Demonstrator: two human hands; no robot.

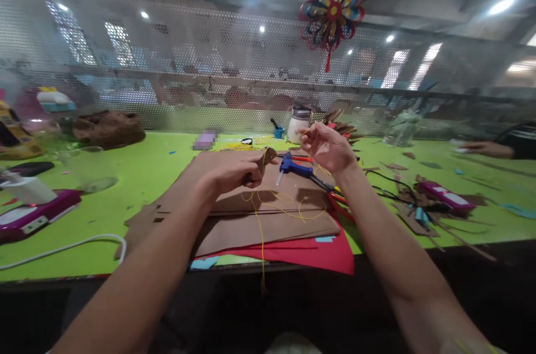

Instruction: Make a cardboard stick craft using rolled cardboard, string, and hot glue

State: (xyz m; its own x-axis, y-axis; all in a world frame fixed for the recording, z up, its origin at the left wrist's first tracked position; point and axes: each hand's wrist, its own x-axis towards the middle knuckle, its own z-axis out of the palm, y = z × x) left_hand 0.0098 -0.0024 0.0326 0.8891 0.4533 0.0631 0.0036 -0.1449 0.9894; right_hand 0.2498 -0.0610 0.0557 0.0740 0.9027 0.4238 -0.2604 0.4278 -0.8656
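My left hand (240, 174) is closed around a small brown piece (268, 156), with yellow string (262, 231) wrapped over it. Loose loops of this string lie on the brown cardboard sheets (234, 232) below, and one end hangs past the table edge. Raised to the right, my right hand (330, 147) pinches what looks like the same string between thumb and fingertips; the thin strand is hard to follow there. Between my hands, a blue glue gun (296, 166) lies on the cardboard.
Red sheet (335, 253) sticks out under the cardboard. Purple power strips lie left (62, 210) and right (448, 197), with cables. A clear plastic cup (90, 170) stands left; a white jar (298, 125) is behind. Another person's hand (486, 148) rests far right.
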